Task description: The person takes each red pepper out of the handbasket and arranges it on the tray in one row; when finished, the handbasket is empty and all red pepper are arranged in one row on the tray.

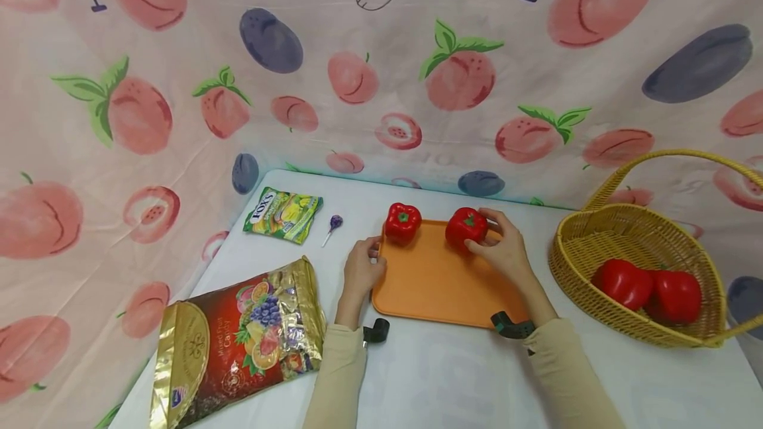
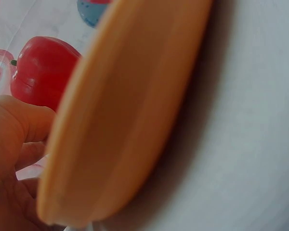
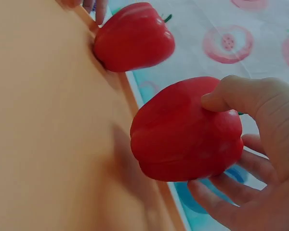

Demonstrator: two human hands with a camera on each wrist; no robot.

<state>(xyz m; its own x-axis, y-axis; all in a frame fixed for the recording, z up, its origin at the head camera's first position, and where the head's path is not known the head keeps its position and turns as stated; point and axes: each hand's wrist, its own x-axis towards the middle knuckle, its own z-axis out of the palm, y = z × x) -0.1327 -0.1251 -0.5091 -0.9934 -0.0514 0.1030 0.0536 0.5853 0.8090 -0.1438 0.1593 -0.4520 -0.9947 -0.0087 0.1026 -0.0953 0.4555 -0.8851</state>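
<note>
My right hand (image 1: 507,247) grips a glossy red bell pepper (image 1: 463,230) over the far right part of an orange tray (image 1: 435,286). In the right wrist view the thumb lies on top of this pepper (image 3: 178,134), the fingers spread round its far side and underneath. A second red bell pepper (image 1: 403,222) with a green stem sits in the tray's far left corner. At the left rim, my left hand (image 1: 361,269) holds the tray's edge. The left wrist view has the tray's side (image 2: 130,110) in front of part of that hand.
To the right stands a yellow wicker basket (image 1: 566,263) with red bell peppers (image 1: 650,290) inside. On the left lie a large mixed fruit candy bag (image 1: 238,343), a green Fox's candy packet (image 1: 283,215) and a purple lollipop (image 1: 336,222). Fruit-printed cloth (image 1: 369,32) rises behind the white table.
</note>
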